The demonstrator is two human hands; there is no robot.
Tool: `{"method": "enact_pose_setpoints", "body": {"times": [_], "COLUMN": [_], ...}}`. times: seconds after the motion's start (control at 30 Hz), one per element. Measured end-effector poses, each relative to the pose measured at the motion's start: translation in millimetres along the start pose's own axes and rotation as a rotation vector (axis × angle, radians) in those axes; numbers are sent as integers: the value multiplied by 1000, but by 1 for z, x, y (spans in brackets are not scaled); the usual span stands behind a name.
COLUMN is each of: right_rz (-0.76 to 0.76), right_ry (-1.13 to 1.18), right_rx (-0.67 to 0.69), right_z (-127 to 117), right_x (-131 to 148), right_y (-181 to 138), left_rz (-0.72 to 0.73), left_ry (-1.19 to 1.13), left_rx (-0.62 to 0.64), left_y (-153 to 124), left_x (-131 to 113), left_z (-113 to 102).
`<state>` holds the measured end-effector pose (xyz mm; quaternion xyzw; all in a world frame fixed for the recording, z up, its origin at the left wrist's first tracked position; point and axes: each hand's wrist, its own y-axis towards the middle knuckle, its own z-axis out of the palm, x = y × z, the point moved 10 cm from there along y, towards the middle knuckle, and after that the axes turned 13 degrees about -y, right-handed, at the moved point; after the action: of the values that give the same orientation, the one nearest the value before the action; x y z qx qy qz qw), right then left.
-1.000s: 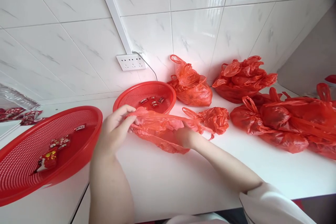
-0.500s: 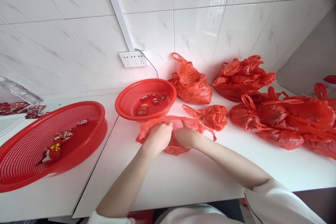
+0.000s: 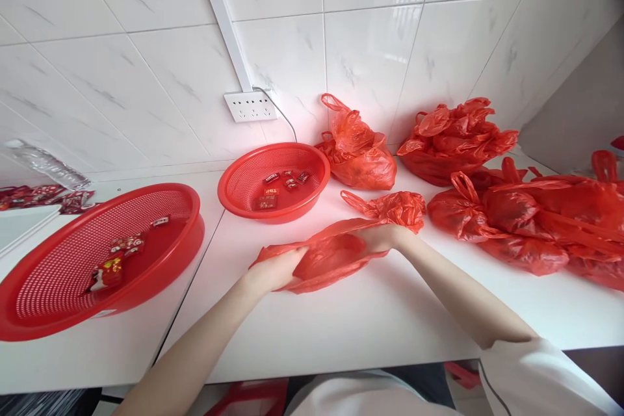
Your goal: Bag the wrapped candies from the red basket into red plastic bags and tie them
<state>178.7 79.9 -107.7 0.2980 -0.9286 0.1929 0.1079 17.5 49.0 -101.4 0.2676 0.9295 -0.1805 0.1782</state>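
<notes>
A thin red plastic bag [image 3: 331, 273] is spread wide over the white counter, its mouth facing up towards me. My left hand [image 3: 279, 268] reaches into the bag's left side, and the film covers its fingers. On the opposite side, my right hand [image 3: 379, 238] is inside the mouth against the bag's wall, with its fingertips hidden in the red film. Between them the two hands stretch the mouth apart. Just behind the bag is a small red basket [image 3: 227, 192] with several small wrapped sweets [image 3: 290, 182] and a flat red packet [image 3: 266, 200] in it.
A larger red basket [image 3: 192, 221] with a few packets [image 3: 108, 273] stands at left. Behind it lie a clear plastic bottle [image 3: 49, 166] and red packets [image 3: 29, 196]. A crumpled red bag [image 3: 400, 208] and several filled red bags [image 3: 365, 162] occupy the right. A socket strip [image 3: 250, 107] is on the wall.
My hands, close together at the bag's middle before, have moved apart to its left and right sides. The bag's mouth is now stretched wide. The view has shifted slightly.
</notes>
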Motion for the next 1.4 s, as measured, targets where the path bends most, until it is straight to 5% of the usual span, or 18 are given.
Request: {"method": "enact_pose_setpoints", "body": {"times": [0.1, 0.23, 0.3, 0.4, 0.57, 0.77, 0.93, 1.17, 1.33, 1.4], "right_rz": [-157, -385, -382, -302, -55, -78, -127, -331, -356, -270], "right_ry": [16, -22, -114, -237, -191, -56, 13, 91, 123, 129], "right_rx": [-9, -234, -333, -335, -12, 101, 76, -314, -574, -703], "right_z": [-10, -34, -39, -29, 19, 50, 58, 30, 10, -1], "right_x": [26, 75, 84, 75, 19, -10, -19, 4, 4, -4], "right_y": [-10, -37, -43, -34, 1, 23, 33, 18, 6, 0], "left_rz": [68, 331, 360, 277, 127, 142, 145, 27, -493, -567], "left_ry": [114, 345, 323, 225, -3, -346, -652, -1094, -1646, -1809], "left_rx": [-37, -103, -122, -103, -30, -59, -212, -355, -563, -619], "left_y": [-11, -29, -32, -25, -8, 3, 8, 11, 7, 6], "left_x": [-28, -74, -75, -52, -8, 22, 49, 72, 114, 115], "left_z": [1, -6, -11, -13, -1, 5, -2, -14, 0, -1]}}
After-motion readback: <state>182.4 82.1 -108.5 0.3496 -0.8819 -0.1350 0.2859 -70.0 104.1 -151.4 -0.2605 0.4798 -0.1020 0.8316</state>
